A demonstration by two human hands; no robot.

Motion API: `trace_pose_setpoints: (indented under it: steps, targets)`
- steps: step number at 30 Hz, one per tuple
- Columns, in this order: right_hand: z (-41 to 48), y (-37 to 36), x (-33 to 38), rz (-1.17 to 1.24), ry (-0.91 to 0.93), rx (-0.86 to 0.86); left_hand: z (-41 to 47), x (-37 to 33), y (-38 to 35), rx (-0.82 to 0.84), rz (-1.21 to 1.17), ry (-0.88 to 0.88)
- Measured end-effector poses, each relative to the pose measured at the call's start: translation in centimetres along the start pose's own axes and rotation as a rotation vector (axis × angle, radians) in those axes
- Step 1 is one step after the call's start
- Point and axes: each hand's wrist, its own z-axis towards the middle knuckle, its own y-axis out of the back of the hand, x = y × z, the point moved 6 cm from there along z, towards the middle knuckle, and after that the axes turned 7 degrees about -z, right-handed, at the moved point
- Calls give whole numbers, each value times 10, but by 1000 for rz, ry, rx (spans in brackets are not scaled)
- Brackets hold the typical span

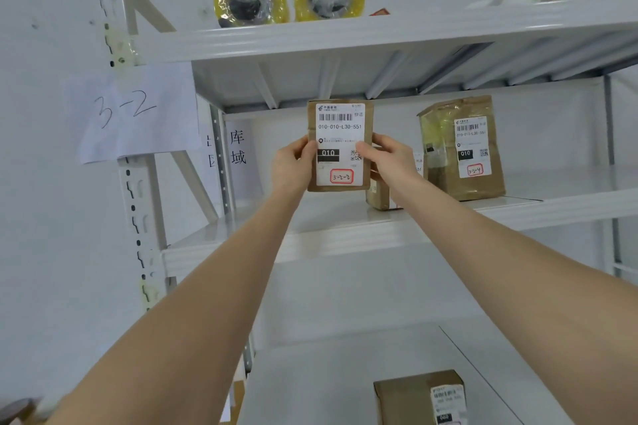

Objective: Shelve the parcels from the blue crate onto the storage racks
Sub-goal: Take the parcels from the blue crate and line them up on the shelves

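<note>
Brown parcel upright, long axis vertical, label facing camera, held in front of the middle shelf of the rack; left hand and right hand pinch its side edges, thumbs on label.

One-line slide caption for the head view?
Left hand and right hand hold a brown cardboard parcel labelled 3-2-2 upright at the white metal shelf signed 3-2.
</note>
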Motion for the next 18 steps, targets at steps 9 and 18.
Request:
trace_pose_setpoints:
  steps: [9, 18]
  targets:
    - [20, -12, -38, -135, -55, 70, 6, 36, -9, 131, 32, 186]
    - [24, -10, -69, -382, -15, 49, 3, 78, -26, 171, 77, 313]
